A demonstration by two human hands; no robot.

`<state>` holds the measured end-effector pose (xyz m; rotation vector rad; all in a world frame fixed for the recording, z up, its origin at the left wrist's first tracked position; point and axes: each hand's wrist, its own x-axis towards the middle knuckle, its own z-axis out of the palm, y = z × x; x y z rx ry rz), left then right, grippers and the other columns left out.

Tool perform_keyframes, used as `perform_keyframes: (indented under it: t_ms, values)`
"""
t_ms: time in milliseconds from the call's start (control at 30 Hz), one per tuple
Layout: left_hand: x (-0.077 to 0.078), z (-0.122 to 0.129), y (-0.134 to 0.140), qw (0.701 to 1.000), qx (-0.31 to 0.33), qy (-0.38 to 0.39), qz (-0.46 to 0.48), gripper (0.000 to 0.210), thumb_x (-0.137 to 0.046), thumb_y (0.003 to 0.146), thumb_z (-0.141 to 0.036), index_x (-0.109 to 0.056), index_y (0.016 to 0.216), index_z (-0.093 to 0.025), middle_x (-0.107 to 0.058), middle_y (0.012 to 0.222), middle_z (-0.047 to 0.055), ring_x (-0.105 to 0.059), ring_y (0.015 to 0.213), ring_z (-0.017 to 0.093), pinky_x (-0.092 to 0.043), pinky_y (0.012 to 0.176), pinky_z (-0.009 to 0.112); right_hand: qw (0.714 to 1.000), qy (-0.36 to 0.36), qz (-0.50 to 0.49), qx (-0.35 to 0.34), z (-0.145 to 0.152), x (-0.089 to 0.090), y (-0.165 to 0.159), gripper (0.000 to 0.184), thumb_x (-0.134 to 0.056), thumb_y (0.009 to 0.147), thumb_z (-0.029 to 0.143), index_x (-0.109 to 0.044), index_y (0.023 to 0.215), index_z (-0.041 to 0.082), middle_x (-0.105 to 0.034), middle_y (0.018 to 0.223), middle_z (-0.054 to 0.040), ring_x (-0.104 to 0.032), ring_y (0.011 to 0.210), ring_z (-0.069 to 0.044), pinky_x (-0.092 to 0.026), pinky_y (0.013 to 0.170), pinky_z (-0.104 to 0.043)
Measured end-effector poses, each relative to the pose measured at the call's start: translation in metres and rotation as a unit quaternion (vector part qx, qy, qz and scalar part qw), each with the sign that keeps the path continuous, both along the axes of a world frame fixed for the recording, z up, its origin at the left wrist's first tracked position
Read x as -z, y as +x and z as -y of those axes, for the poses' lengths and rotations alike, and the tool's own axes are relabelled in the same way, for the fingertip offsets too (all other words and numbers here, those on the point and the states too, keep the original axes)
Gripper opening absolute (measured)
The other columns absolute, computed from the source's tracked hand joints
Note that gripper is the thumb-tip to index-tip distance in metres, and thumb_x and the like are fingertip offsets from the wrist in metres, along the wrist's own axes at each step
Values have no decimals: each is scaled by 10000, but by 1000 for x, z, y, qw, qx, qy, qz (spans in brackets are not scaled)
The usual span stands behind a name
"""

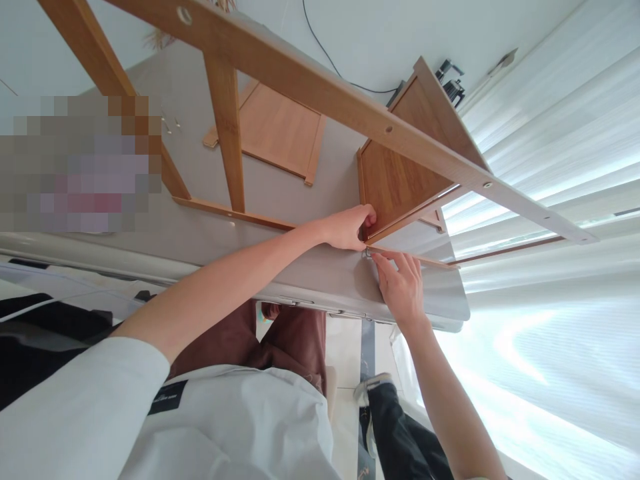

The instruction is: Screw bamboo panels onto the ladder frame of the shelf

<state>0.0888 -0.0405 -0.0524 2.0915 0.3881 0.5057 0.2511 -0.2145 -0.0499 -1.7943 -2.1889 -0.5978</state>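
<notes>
In the head view, a wooden frame stands on the table, with a long upper rail (320, 79) and a thin lower rail (265, 220). A wooden shelf panel (400, 183) is set at an angle between the rails. My left hand (347, 227) is closed at the panel's near lower corner, with its fingertips partly hidden behind the wood. Just right of it, my right hand (401, 283) pinches a small metal piece (368, 253) against the outer side of the lower rail. The piece is too small to name with certainty.
Another wooden panel (280, 130) lies flat on the grey table (325, 193), with small metal parts (170, 125) to its left. A dark coffee pot (454, 90) stands at the back. Sheer curtains (540, 347) hang on the right. Another person's legs (400, 433) show below.
</notes>
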Motion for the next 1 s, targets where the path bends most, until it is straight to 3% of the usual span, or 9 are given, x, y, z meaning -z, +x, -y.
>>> perform_keyframes:
  t_ms: [467, 733, 1000]
  values:
    - [1, 0, 1, 1000, -4, -4, -3, 508, -720, 642, -206, -431, 1060, -206, -589, 1185, 97, -612, 864, 182, -489, 710, 301, 1000, 18, 6, 3, 1, 5, 3, 321, -525, 925, 73, -677, 1138, 260, -680, 1061, -60, -584, 991, -207, -428, 881, -362]
    - [2, -1, 1, 1000, -4, 0, 2, 505, -712, 648, -209, -427, 1065, -207, -581, 1198, 93, -604, 872, 176, -487, 733, 300, 999, 25, 21, -3, 3, 9, 3, 425, -492, 902, 33, -650, 1210, 279, -677, 1086, -64, -577, 1017, -212, -415, 921, -386]
    - [2, 0, 0, 1000, -1, -3, 3, 516, -711, 645, -225, -424, 1074, -208, -578, 1195, 88, -595, 804, 159, -484, 724, 310, 998, 46, 34, -6, 1, 5, -3, 368, -499, 918, 53, -668, 1161, 272, -678, 1023, -61, -575, 965, -208, -433, 877, -373]
